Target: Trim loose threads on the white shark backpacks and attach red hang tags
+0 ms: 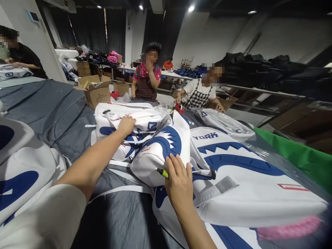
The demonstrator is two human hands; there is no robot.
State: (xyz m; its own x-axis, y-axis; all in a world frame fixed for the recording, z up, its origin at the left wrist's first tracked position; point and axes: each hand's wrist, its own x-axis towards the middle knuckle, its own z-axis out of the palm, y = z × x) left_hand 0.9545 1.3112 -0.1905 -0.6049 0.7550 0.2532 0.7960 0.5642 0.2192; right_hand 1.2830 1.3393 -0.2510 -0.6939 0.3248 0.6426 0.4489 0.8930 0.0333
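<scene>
My left hand [126, 125] reaches forward, its fingers curled closed on the top of a white backpack [145, 116] with blue patches. A second white backpack [150, 166], with a blue panel and jagged white teeth, lies just in front of it. My right hand [180, 180] presses on that one, fingers stretched over the fabric. A slim pen [163, 172] with a black and green barrel and a pale tip sticks out from the left side of my right hand, held against it. White straps [121, 189] trail over the dark sheet on the left.
A large white bag marked YORK [249, 193] lies at right, near clear plastic and a green cloth [290, 148]. More white bags [23, 162] are at left. A cardboard box [97, 93] stands behind. Two people in aprons [146, 83] are across the dark-covered table [59, 103].
</scene>
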